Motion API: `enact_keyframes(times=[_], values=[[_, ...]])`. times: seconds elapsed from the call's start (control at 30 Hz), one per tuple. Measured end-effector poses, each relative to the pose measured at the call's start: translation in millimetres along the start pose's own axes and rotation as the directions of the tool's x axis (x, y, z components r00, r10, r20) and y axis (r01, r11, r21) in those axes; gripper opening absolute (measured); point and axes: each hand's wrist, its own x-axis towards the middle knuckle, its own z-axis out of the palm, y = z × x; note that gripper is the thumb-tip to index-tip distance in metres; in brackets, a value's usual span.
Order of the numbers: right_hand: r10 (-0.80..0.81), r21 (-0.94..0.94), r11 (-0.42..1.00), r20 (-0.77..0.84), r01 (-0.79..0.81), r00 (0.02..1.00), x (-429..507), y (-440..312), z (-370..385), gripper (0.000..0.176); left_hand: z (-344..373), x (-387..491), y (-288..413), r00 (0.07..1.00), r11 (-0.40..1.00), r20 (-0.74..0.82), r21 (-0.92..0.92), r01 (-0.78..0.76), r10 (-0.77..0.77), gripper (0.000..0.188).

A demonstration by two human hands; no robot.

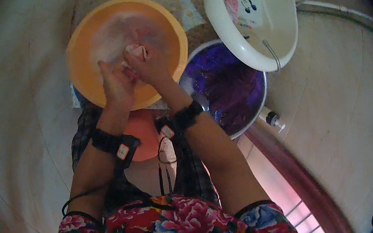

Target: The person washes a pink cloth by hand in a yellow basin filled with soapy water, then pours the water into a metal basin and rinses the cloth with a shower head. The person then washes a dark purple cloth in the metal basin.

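Both hands are together over a round orange plastic basin [80,30] that holds cloudy, whitish water. My right hand [148,66] is closed on a small bunched pinkish-white cloth [136,51]. Close against it, my left hand [119,80] is turned partly upward with its thumb apart; whether its fingers also grip part of the cloth is hard to tell. A faint reddish patch shows in the water just beyond the cloth.
Right of the basin stands a round metal-rimmed tub [264,91] with purple fabric in it. A white baby bathtub [231,38] overlaps its far edge. A pump bottle [272,118] lies beside a dark red sill [299,175]. An orange-red object [142,139] is below the basin.
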Motion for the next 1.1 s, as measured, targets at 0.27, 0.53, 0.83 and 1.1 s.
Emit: enact_keyframes(times=[0.27, 0.53, 0.83, 1.1], values=[[-0.104, -0.311, 0.945, 0.02, 0.105, 0.994, -45.3, -50.8, 7.9, 0.039, -19.6, 22.9, -7.3, 0.845, 0.949, 0.515, -0.166, 0.267, -0.148, 0.052], [-0.115, -0.779, 0.501, 0.371, 0.377, 0.921, 2.7, -51.3, -5.6, 0.019, 9.2, 23.7, -9.3, 0.994, 0.993, -0.076, -0.097, 0.073, -0.08, 0.05], [-0.26, -0.379, 0.879, 0.126, 0.289, 0.957, -18.8, -73.3, 23.2, 0.02, -17.3, 37.1, 7.9, 0.91, 0.955, 0.41, -0.29, 0.066, 0.062, 0.047], [-0.337, -0.788, 0.551, 0.093, 0.276, 0.937, 3.9, -63.6, 7.4, 0.031, -14.7, 42.2, 2.8, 0.992, 0.993, 0.107, -0.092, 0.073, -0.063, 0.044]])
